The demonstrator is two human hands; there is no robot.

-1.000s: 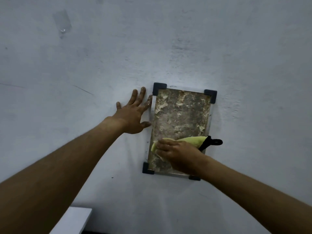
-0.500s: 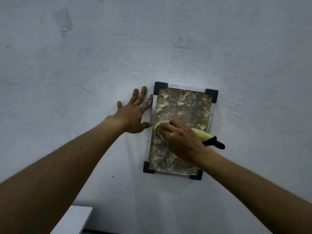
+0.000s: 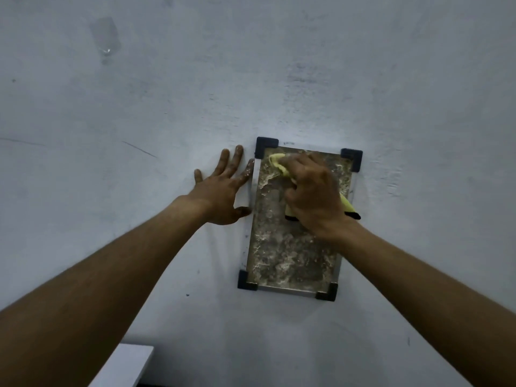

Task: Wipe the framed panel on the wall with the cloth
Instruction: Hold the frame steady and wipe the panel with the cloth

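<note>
A framed panel hangs on the grey wall, with a metal rim, black corner caps and a blotchy, smeared surface. My right hand presses a yellow-green cloth with a black edge against the panel's upper part; the cloth pokes out near the top left corner and below my wrist. My left hand lies flat on the wall just left of the frame, fingers spread, fingertips and thumb at its left rim.
The painted wall fills the view, with scuffs and a clear taped patch at the upper left. A white surface corner juts in at the bottom left.
My right hand has slid the cloth up the panel from its lower part to near the top. My left hand has stayed flat beside the frame.
</note>
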